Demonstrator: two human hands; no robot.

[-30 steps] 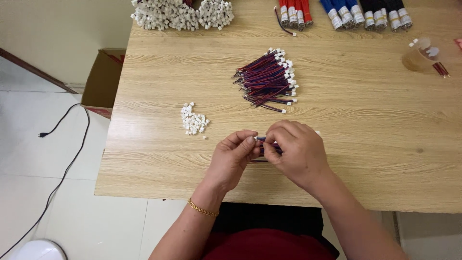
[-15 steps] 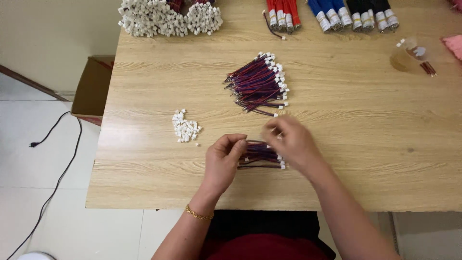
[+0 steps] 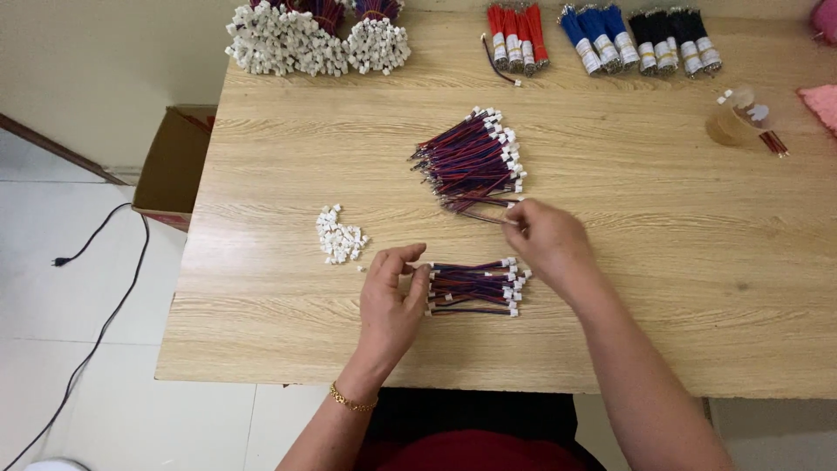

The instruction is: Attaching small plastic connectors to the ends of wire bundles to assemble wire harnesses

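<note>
Worktop (image 3: 261, 349), light wood. Left hand (image 3: 392, 301): fingers loosely curled, resting against the bare-wire end of a small wire bundle (image 3: 472, 288) near the front edge. Right hand (image 3: 545, 244): fingers pinched narrow on one wire at the foot of the large wire pile (image 3: 471, 161). Loose white plugs (image 3: 340, 237) lie left of both. Risk, as judged: tugging the pinched wire may drag its neighbours and scatter the pile.

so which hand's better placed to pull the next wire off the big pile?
Right. The right hand already pinches at the big wire pile's near edge; the left hand rests against the small wire bundle.
</note>
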